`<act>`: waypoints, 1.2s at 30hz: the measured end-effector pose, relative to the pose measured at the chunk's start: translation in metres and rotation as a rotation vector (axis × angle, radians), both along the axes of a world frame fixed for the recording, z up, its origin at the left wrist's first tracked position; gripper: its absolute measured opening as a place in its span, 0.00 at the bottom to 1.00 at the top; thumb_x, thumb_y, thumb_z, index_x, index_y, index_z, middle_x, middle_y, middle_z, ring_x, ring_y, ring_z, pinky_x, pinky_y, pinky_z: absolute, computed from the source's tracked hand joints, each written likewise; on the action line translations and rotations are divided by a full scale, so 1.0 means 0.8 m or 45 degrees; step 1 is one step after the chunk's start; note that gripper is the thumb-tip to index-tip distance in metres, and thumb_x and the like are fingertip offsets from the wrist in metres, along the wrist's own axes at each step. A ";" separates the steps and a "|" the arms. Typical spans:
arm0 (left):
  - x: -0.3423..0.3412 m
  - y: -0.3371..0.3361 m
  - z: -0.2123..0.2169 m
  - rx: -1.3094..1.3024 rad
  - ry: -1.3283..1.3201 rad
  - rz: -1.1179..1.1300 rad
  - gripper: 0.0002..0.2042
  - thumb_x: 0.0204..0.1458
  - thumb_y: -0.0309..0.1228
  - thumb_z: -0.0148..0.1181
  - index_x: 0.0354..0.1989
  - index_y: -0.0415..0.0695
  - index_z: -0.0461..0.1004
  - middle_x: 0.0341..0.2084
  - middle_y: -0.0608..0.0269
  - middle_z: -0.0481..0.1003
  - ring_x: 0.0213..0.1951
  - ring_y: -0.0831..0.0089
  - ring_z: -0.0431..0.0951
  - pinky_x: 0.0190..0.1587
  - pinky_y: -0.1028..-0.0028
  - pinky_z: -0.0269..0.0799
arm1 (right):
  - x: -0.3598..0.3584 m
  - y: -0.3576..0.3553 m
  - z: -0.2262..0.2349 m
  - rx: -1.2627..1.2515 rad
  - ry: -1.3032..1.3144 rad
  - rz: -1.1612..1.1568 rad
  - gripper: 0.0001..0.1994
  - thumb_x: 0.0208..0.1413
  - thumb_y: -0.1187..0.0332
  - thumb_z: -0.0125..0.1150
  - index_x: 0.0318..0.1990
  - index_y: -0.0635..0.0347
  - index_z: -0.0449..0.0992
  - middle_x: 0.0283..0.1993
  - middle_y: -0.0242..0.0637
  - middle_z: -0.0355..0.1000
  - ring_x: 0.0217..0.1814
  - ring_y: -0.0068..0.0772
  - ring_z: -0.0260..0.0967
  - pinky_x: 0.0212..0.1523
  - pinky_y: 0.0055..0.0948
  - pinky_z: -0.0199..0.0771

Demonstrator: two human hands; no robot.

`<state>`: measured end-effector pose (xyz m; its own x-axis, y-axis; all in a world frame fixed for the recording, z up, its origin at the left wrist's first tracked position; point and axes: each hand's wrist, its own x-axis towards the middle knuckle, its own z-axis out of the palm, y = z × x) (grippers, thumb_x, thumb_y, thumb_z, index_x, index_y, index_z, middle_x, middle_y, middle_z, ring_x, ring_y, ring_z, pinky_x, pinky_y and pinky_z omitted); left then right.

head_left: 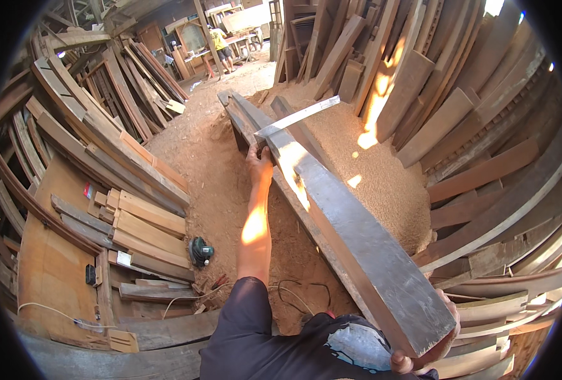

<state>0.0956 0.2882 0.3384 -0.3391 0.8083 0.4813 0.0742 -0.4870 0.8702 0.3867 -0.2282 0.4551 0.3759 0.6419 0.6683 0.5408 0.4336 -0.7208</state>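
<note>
A long, thick wooden beam [369, 215], grey-brown on top, runs from my front right up to the far middle. My right hand [447, 320] wraps around its near end, with the thumb on the end's lower left. Across the beam's far part lies the pale, flat blade of a try square [303, 116], sticking out past the right edge. My left hand [260, 163], arm stretched out, is closed at the beam's left side, right by the square's inner end. Its fingers seem to grip a dark stock there, partly hidden. Another plank [303, 136] shows beyond the beam.
Sawdust [382, 183] is heaped right of the beam. Stacked boards [151, 225] and a green power tool [200, 251] lie to the left; a cord [221, 290] crosses the floor. Planks [471, 120] lean along the right. A person [220, 47] stands far back near a workbench.
</note>
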 end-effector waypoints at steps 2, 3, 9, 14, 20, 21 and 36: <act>-0.003 -0.002 -0.002 -0.011 0.020 -0.017 0.06 0.64 0.24 0.58 0.48 0.39 0.74 0.37 0.65 0.80 0.37 0.78 0.76 0.42 0.74 0.74 | -0.001 -0.001 0.000 -0.058 0.010 -0.013 0.56 0.44 0.34 0.69 0.66 0.74 0.52 0.58 0.58 0.60 0.59 0.51 0.66 0.56 0.50 0.70; -0.004 -0.002 -0.002 -0.017 0.012 -0.037 0.06 0.64 0.24 0.58 0.48 0.40 0.74 0.37 0.65 0.80 0.37 0.79 0.76 0.42 0.74 0.74 | -0.001 -0.001 0.000 -0.030 0.014 0.033 0.56 0.44 0.33 0.69 0.67 0.74 0.52 0.59 0.58 0.60 0.60 0.51 0.66 0.56 0.51 0.70; -0.002 0.001 -0.009 0.000 -0.038 -0.089 0.06 0.64 0.22 0.57 0.47 0.40 0.73 0.35 0.65 0.80 0.34 0.81 0.76 0.38 0.76 0.73 | -0.001 -0.003 -0.003 -0.022 0.040 0.092 0.56 0.45 0.32 0.68 0.67 0.74 0.54 0.61 0.58 0.60 0.62 0.52 0.65 0.59 0.52 0.69; -0.004 0.005 -0.015 0.009 0.002 -0.055 0.06 0.64 0.22 0.57 0.47 0.40 0.73 0.34 0.66 0.80 0.32 0.81 0.77 0.37 0.76 0.74 | 0.004 -0.005 -0.001 -0.016 -0.052 0.063 0.55 0.46 0.32 0.68 0.66 0.74 0.55 0.61 0.58 0.60 0.61 0.51 0.65 0.58 0.52 0.69; 0.010 -0.001 -0.010 0.019 0.021 -0.033 0.06 0.63 0.23 0.59 0.46 0.38 0.74 0.35 0.64 0.81 0.34 0.79 0.77 0.38 0.74 0.74 | 0.002 -0.003 -0.001 -0.023 0.036 0.055 0.57 0.46 0.34 0.68 0.69 0.73 0.51 0.62 0.58 0.60 0.63 0.52 0.65 0.60 0.52 0.69; 0.006 -0.001 -0.009 0.033 0.003 -0.026 0.06 0.63 0.23 0.59 0.46 0.38 0.74 0.35 0.62 0.81 0.34 0.77 0.78 0.39 0.72 0.74 | 0.004 -0.004 -0.001 -0.028 0.030 0.058 0.57 0.46 0.34 0.69 0.69 0.72 0.50 0.63 0.59 0.60 0.64 0.53 0.64 0.61 0.52 0.69; -0.066 -0.274 -0.092 0.019 -1.050 0.327 0.10 0.61 0.23 0.61 0.48 0.42 0.68 0.36 0.64 0.72 0.36 0.73 0.76 0.36 0.66 0.79 | 0.034 0.088 0.143 0.243 0.136 0.224 0.55 0.46 0.41 0.73 0.68 0.79 0.56 0.64 0.59 0.64 0.67 0.50 0.66 0.67 0.45 0.67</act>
